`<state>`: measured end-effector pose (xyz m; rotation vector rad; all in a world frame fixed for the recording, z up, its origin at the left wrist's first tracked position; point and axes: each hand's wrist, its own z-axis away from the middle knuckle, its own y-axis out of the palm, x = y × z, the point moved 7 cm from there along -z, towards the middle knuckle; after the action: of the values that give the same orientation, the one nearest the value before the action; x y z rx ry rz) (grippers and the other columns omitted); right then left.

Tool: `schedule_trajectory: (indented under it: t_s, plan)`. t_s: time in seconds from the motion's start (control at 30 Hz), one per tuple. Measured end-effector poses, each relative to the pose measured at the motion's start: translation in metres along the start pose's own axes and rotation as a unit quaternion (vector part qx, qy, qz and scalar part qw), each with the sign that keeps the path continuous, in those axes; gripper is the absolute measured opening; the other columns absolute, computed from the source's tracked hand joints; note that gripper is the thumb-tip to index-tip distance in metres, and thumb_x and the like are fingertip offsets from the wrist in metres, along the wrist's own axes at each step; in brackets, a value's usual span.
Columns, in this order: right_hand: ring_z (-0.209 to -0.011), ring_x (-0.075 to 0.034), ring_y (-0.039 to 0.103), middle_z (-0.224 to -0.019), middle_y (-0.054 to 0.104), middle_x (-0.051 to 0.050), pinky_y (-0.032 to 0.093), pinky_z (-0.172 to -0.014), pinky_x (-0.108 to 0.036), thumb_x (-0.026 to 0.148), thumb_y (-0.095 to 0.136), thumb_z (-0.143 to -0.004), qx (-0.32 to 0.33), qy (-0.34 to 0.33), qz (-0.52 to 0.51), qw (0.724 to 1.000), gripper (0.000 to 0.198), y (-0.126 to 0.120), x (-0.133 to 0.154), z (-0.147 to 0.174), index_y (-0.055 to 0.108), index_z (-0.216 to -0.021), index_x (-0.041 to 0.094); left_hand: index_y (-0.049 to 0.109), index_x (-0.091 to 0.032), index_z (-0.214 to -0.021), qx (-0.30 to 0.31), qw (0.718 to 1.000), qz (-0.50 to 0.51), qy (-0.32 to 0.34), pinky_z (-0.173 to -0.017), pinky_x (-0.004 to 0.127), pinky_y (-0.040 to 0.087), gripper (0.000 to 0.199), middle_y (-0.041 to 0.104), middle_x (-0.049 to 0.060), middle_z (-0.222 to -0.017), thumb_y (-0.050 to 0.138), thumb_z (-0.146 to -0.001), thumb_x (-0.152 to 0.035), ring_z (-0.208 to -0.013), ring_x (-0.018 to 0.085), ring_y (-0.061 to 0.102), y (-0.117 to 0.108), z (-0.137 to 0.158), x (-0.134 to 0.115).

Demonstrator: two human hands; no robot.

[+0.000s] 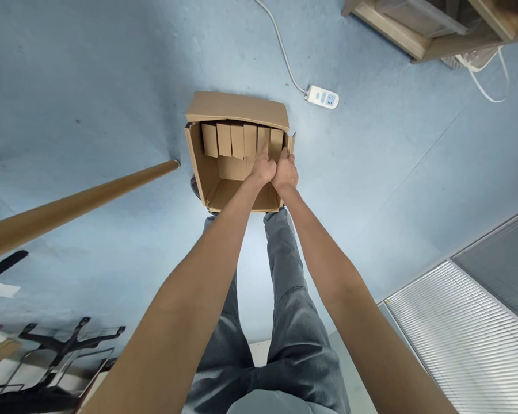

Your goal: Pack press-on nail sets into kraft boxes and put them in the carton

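An open cardboard box stands on the floor at my feet, its far flap folded outward. Along its far inner wall runs a row of several small brown cardboard boxes. My left hand reaches into the right half of the box, fingers curled at the small box at the row's right end, the index finger lying against its neighbour. Right beside it, my right hand closes on the right side of that same end box, near the large box's right wall. My fingertips are partly hidden.
A white power strip with its cable lies beyond the box to the right. A wooden shelf unit stands at the upper right. On the left are a wooden pole and a black chair base. White blinds are at lower right.
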<state>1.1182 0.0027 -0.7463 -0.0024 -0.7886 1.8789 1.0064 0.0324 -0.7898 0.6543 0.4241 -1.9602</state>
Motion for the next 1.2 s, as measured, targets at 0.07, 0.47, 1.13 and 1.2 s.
schedule_trajectory:
  t_s: [0.07,0.47,1.13,1.2]
  plan:
    - [-0.149,-0.047,0.064,-0.151,0.063,-0.023,0.055,-0.124,-0.074,0.050,0.057,-0.113,0.000,-0.007,-0.016,1.000,0.062,-0.003,0.001,0.007,0.049,-0.168,0.022,0.061,-0.021,-0.168,0.013,0.999,0.009,-0.046,-0.149,0.056,0.025,0.074,0.051,0.017,-0.184,0.076,-0.097,-0.032,-0.179,0.038,0.037,-0.003,0.011,0.000]
    - [-0.150,-0.038,0.068,-0.162,0.066,-0.025,0.053,-0.133,-0.060,0.023,0.062,-0.104,0.009,0.011,-0.001,1.000,0.069,-0.034,0.029,0.144,0.051,-0.172,0.014,0.066,-0.012,-0.163,0.014,0.995,-0.016,-0.096,-0.147,0.051,0.032,0.067,0.058,0.018,-0.178,0.060,-0.097,-0.022,-0.171,0.034,0.051,-0.034,0.179,-0.048]
    - [-0.091,-0.025,0.082,-0.129,0.087,-0.015,0.070,-0.096,-0.047,0.038,0.066,-0.101,-0.086,-0.176,-0.118,0.974,0.053,-0.143,0.192,0.491,0.073,-0.150,0.019,0.079,-0.020,-0.145,0.118,0.982,0.049,0.139,-0.137,0.059,0.049,0.058,0.073,0.016,-0.163,0.066,-0.099,-0.055,-0.156,0.038,0.068,-0.168,0.491,-0.261]
    - [-0.091,-0.025,0.082,-0.127,0.087,-0.014,0.070,-0.094,-0.046,0.040,0.068,-0.100,-0.085,-0.197,-0.131,0.968,0.051,-0.155,0.207,0.521,0.075,-0.147,0.021,0.078,-0.021,-0.146,0.121,0.980,0.056,0.149,-0.134,0.060,0.052,0.065,0.072,0.017,-0.165,0.068,-0.097,-0.061,-0.156,0.039,0.067,-0.178,0.519,-0.281]
